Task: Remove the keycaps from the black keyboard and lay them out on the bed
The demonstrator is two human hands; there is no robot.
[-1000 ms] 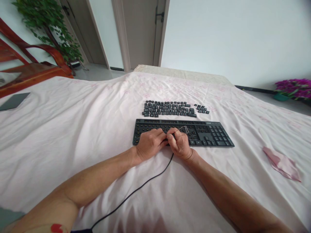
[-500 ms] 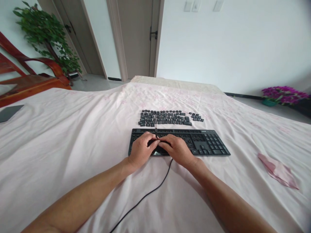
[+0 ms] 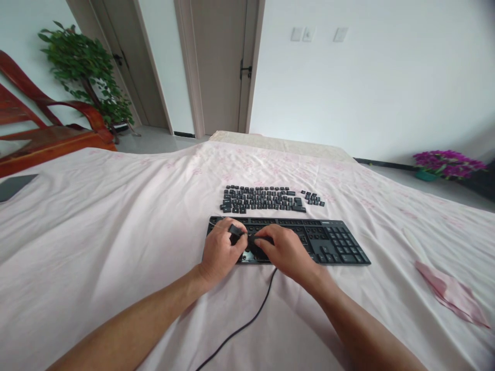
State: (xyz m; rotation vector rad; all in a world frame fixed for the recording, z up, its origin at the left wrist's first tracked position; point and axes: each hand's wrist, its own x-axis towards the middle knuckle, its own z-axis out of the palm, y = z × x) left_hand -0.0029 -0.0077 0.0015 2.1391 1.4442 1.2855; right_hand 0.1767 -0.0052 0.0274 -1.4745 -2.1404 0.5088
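Note:
A black keyboard [image 3: 332,242] with most of its keycaps off lies on the pink sheet. Rows of loose black keycaps [image 3: 263,199] lie just behind it. My left hand [image 3: 220,251] rests on the keyboard's left part, fingers pinched round a small black keycap [image 3: 233,230]. My right hand [image 3: 285,252] is beside it, fingers curled and pressed on a dark piece [image 3: 255,241] at the keyboard's front edge; I cannot make out what it is. The two hands nearly touch. The keyboard's black cable [image 3: 247,322] runs toward me between my forearms.
The pink sheet [image 3: 116,232] covers a wide bed. A crumpled pink cloth [image 3: 452,293] lies at the right, and a dark flat object [image 3: 13,185] at the far left edge. Beyond stand a red wooden chair [image 3: 50,134], a green plant [image 3: 85,72], doors and purple flowers [image 3: 444,162].
My right hand held a wire tool over the keyboard's middle; it shifted left to meet my left hand. The tool no longer shows, and my left fingers now pinch a keycap. The view tilted up.

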